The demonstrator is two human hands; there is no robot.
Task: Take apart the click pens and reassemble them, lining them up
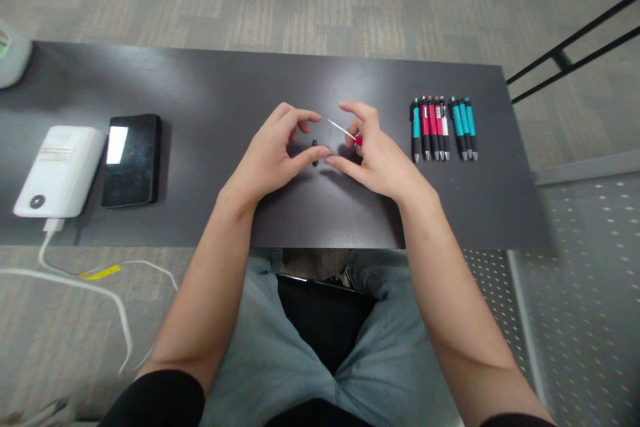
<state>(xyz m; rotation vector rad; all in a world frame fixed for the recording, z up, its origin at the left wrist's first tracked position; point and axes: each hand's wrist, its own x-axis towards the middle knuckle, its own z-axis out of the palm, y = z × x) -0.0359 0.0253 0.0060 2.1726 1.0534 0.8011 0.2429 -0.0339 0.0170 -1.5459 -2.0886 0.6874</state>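
Observation:
My left hand (pixel 273 153) is over the middle of the dark table, thumb and index finger spread apart. A small black pen part (pixel 315 144) shows behind its thumb, seemingly on the table. The left thumb tip almost meets my right thumb, and whether a tiny piece lies between them is too small to tell. In the curled fingers of my right hand (pixel 377 157) is a red pen barrel (pixel 359 141), mostly hidden. A thin white refill (pixel 340 127) sticks out of it, its tip pointing toward the left index fingertip.
Several teal, red and white pens (pixel 443 128) lie in two groups right of my hands. At the left are a black phone-like device (pixel 131 160) and a white power bank (pixel 60 170) with a white cable (pixel 45 253). The dark table (pixel 215 100) ends close to my lap.

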